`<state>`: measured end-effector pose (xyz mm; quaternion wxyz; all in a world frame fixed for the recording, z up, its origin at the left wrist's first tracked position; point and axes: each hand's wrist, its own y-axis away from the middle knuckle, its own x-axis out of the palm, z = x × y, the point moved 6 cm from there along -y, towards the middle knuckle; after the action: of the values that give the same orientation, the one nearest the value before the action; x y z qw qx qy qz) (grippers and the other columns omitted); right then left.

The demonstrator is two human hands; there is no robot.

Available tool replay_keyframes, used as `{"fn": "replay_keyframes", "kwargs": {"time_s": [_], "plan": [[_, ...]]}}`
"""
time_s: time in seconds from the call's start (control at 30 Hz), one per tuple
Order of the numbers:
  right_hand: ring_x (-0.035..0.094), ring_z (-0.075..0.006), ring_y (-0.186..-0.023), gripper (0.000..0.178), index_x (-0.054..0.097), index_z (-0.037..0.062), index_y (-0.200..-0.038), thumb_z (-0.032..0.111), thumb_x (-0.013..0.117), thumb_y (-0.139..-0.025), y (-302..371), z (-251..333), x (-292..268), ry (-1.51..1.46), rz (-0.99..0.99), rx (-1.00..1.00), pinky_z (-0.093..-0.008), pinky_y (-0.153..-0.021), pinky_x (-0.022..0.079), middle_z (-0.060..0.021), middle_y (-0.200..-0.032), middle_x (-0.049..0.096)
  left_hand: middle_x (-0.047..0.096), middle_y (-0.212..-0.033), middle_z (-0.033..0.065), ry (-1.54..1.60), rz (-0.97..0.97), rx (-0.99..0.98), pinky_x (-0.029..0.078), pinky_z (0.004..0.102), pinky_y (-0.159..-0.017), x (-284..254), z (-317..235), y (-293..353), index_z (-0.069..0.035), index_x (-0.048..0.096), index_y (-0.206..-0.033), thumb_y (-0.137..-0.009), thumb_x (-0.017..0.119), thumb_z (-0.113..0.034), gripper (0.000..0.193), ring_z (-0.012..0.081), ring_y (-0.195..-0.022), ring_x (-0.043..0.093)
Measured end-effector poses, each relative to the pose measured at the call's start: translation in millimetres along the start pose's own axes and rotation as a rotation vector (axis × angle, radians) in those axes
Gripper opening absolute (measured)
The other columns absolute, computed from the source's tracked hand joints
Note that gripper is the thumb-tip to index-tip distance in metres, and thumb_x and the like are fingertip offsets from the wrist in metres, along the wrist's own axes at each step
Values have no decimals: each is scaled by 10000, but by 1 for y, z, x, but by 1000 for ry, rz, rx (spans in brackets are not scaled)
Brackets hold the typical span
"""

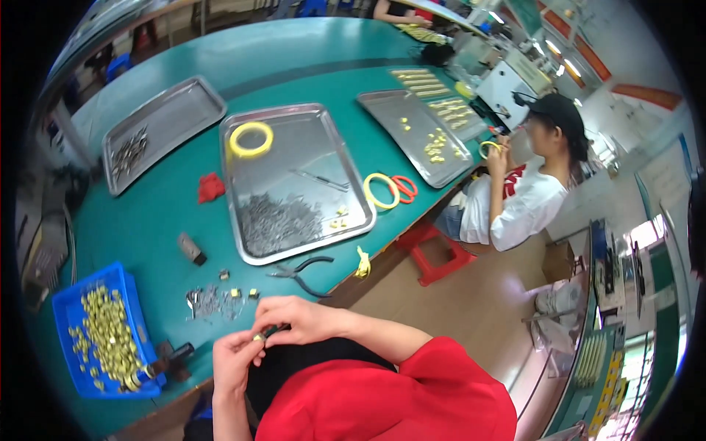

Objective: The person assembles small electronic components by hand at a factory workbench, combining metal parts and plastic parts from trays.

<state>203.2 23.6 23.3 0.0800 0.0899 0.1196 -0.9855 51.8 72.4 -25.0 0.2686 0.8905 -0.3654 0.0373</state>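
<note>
Too small or too covered for me to make out here.
The left hand (237, 354) and the right hand (303, 319) hide most of the small dark-and-yellow piece (259, 337) between them, so I cannot tell its shape. In the middle tray (298, 136), the grey bits (276, 224) run together in a heap I cannot separate. A far person (398, 12) is cut off at the upper edge.

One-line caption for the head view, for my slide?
Left hand and right hand hold a small part near pliers and a blue bin of yellow parts.
</note>
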Motion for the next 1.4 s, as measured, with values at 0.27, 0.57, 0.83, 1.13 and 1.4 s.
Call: {"fn": "replay_keyframes", "kwargs": {"time_s": [0.27, 0.57, 0.83, 1.13, 1.4], "plan": [[605, -265, -853, 246, 641, 33, -981, 66, 759, -767, -3, -6, -7, 295, -48, -163, -364, -711, 500, -91, -915, 588, 711, -850, 73, 37, 83, 16, 483, 193, -538, -7, 3, -24, 62, 698, -1054, -857, 691, 15, 202, 97, -651, 635], [577, -130, -721, 229, 661, 44, -970, 89, 768, -773, 0, -23, -7, 150, -132, -62, -246, -585, 457, -39, -880, 610, 649, -828, 47, 52, 88, 26, 464, 223, -600, 6, -13, -7, 66, 623, -1209, -946, 621, -93, 308, 106, -680, 586], [574, -119, -717, 246, 680, 11, -974, -8, 770, -745, 2, -25, -19, 193, -238, 24, -232, -593, 446, -54, -878, 632, 696, -1084, 121, 164, 68, 72, 550, 252, -732, 2, -5, -13, 60, 605, -1248, -962, 609, -67, 313, 155, -887, 686], [566, -130, -734, 280, 678, 11, -994, -24, 778, -734, -5, -24, -11, 219, -215, 25, -246, -586, 430, -61, -891, 633, 710, -950, 99, -149, -116, 150, 568, 241, -627, -7, -8, -10, 25, 682, -1101, -955, 625, -73, 185, 135, -776, 701], [580, -213, -730, 292, 661, 7, -961, -22, 789, -701, 0, -18, -8, 460, -232, -19, -305, -615, 467, -81, -855, 613, 676, -863, 85, -716, -554, 461, 531, 228, -525, -22, -28, -3, 14, 691, -1084, -927, 647, -34, 170, 113, -671, 665]]}}
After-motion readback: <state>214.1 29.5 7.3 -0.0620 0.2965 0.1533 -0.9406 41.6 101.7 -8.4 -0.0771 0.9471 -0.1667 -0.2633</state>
